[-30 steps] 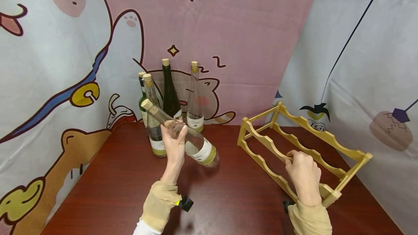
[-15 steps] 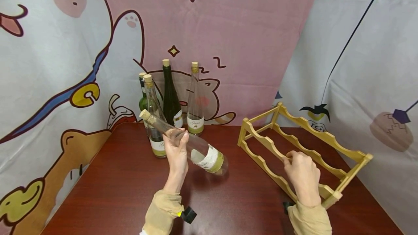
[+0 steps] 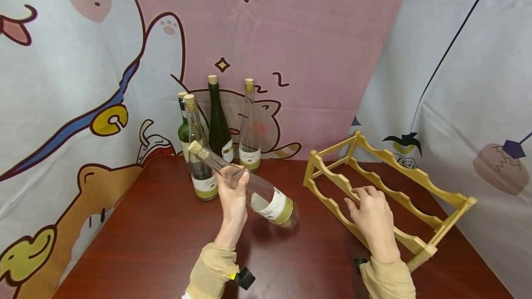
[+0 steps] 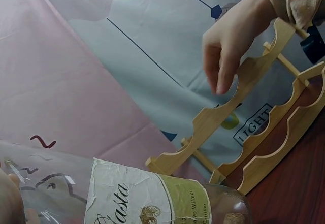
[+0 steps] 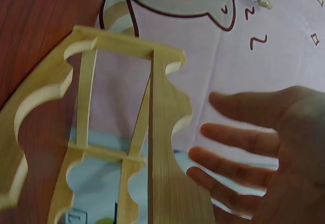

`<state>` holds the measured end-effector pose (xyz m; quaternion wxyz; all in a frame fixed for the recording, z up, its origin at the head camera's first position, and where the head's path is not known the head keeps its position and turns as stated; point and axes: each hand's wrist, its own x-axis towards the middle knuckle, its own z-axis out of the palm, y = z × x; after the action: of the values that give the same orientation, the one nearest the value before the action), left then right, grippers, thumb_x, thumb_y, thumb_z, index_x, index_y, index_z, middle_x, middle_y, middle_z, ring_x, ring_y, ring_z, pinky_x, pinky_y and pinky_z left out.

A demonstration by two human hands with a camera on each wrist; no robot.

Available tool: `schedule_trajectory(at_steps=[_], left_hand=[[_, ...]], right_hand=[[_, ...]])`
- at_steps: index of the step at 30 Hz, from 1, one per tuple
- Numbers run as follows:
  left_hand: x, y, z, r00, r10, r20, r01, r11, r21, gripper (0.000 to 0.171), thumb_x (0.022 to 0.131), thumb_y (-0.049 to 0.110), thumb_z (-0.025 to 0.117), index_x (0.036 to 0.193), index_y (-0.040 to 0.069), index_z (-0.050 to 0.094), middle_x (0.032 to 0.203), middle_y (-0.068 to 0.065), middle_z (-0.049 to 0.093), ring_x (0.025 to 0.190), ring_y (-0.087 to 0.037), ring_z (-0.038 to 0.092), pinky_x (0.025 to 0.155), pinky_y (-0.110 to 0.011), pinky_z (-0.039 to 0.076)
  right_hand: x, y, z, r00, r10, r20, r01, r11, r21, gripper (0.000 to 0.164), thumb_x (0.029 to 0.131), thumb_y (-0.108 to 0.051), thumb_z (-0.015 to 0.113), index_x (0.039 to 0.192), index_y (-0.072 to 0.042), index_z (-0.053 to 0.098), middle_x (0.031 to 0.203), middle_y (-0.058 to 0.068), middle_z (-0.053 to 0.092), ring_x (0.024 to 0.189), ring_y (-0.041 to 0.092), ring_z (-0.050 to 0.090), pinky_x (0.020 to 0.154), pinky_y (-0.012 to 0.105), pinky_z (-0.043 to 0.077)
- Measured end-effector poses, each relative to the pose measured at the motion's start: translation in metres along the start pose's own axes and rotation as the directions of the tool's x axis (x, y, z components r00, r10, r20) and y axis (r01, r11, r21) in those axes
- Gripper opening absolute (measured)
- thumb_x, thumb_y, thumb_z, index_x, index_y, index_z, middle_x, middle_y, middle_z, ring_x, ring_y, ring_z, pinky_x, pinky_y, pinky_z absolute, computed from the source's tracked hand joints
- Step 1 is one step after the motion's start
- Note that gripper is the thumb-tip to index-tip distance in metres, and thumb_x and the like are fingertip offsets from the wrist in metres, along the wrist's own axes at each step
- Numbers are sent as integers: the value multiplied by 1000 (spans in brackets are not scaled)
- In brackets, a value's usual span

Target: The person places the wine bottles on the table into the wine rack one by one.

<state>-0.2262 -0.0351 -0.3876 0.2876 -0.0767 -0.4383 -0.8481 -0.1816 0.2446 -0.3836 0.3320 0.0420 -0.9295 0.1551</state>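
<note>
My left hand (image 3: 232, 200) grips a clear glass wine bottle (image 3: 277, 206) around its shoulder, above the table. The bottle lies tilted, its corked neck up to the left and its base down to the right. In the left wrist view its cream and green label (image 4: 147, 198) overlaps the near end of a light wooden wine rack (image 4: 200, 127). My right hand (image 3: 371, 218) hovers at the rack's upper front rail (image 3: 341, 182) with fingers loosely extended. The right wrist view shows those fingers (image 5: 228, 132) apart from the scalloped rail (image 5: 170, 122) and holding nothing.
Several corked bottles stand at the back left of the dark red table (image 3: 158, 243): a green one (image 3: 183, 133), a dark green one (image 3: 218, 126) and clear ones, one (image 3: 250, 157) nearer the middle. A cartoon-printed cloth (image 3: 316, 59) hangs close behind the table.
My left hand has brought the bottle down and to the right, its neck swinging lower. My right hand has let go of the rack's rail and shifted slightly left.
</note>
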Motion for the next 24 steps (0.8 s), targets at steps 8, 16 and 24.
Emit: schedule_trajectory(at_steps=[8,16,24], left_hand=[[-7,-2,5,998,-62,-22,63,998,5,32,82,-7,57,101,17,47,92,7,59,91,-6,58,82,-17,46],[-20,-2,12,995,-100,-23,99,995,-22,32,82,-5,58,101,18,47,92,8,59,92,-4,58,88,-20,48],[-29,2,26,981,-194,-25,193,980,-51,32,83,-4,57,101,20,46,91,9,59,89,-4,58,77,-17,47]], right_hand=[[1,-20,16,973,-139,187,93,968,233,60,74,-24,80,124,0,55,118,20,60,112,40,56,90,54,46],[-8,-52,32,913,-272,303,159,923,350,88,67,-43,83,138,-10,44,133,10,54,122,30,52,95,49,45],[-16,-79,55,917,-332,222,251,911,328,103,54,-45,90,137,-8,40,117,7,58,102,20,58,80,38,51]])
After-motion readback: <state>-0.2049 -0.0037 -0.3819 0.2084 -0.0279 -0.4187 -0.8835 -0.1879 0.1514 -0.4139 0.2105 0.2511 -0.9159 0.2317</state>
